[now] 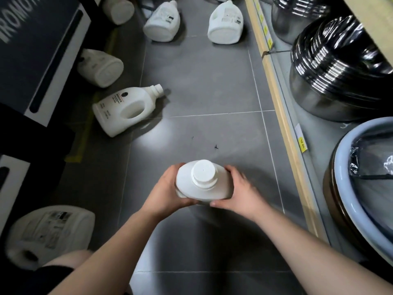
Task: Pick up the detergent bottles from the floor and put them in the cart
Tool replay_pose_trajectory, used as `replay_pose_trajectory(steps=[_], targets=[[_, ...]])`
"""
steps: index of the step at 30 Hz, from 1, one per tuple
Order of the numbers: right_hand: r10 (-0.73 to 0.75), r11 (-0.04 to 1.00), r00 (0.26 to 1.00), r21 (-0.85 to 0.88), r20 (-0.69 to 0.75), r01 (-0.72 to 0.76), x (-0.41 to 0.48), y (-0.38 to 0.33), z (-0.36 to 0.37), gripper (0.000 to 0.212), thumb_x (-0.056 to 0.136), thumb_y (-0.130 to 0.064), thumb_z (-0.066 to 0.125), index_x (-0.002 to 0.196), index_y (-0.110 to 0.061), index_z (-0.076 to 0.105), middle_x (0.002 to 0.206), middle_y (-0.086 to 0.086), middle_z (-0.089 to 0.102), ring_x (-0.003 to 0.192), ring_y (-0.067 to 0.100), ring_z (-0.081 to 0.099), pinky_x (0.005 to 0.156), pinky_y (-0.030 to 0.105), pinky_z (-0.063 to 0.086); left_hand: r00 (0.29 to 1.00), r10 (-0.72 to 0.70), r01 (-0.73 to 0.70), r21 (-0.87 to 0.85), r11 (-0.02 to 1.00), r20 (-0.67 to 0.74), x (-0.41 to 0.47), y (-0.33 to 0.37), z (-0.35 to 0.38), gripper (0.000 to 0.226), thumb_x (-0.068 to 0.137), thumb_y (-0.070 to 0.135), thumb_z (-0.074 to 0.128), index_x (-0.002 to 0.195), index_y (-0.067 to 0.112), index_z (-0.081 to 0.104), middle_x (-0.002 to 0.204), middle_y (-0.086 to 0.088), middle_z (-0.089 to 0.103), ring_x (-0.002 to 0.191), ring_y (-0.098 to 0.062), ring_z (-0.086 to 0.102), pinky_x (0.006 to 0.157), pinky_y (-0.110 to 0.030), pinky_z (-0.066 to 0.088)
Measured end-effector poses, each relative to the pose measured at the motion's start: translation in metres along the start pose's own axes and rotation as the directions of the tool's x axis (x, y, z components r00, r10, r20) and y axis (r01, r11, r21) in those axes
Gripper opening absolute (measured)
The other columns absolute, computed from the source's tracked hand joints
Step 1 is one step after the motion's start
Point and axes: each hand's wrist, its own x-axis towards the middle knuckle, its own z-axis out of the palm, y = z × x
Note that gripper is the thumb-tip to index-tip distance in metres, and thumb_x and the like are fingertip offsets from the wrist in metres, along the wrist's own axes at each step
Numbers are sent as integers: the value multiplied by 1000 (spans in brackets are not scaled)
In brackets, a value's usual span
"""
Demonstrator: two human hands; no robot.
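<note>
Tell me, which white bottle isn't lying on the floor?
The bottle gripped between the left hand and right hand, its cap facing the camera. The other bottles lie tipped over on the floor.

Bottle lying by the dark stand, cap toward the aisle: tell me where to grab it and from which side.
Grip the handle loop of the lying bottle, coming from above on the aisle side: it lies flat, loop facing up, so fingers should hook through.

hands: left (pixel 168 190) + right (pixel 236 191) grip upright bottle (pixel 204 182) | other bottles (pixel 125 109) lie on floor (pixel 202 86)
</note>
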Motion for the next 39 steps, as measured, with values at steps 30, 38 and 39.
replay_pose_trajectory(steps=[30, 38, 39], targets=[[-372, 921, 878, 1, -300, 390, -221, -302, -297, 103, 43, -48, 101, 135, -27, 58, 114, -28, 51, 107, -9, 45, 90, 7, 34, 941, 200, -222, -49, 974, -273, -160, 361, -292, 95, 53, 42, 105, 135, 33, 58, 130, 30, 63, 123, 10, 58, 98, -6, 43], [-400, 900, 828, 4, -394, 437, -364, -442, -429, 107, 39, -44, 106, 134, -26, 59, 118, -24, 57, 108, -9, 50, 91, -8, 27, 914, 328, -356, -83, 931, -241, -244, 530, -431, 96, 53, 28, 106, 137, 31, 61, 130, 20, 68, 125, -4, 63, 97, -11, 48], [-394, 902, 824, 2, -407, 432, -379, -455, -440, 109, 39, -44, 106, 136, -24, 60, 119, -27, 55, 107, -11, 51, 91, -8, 27, 905, 351, -383, -98, 919, -240, -252, 545, -442, 95, 52, 26, 106, 136, 33, 61, 130, 21, 68, 125, -3, 63, 97, -11, 48]])
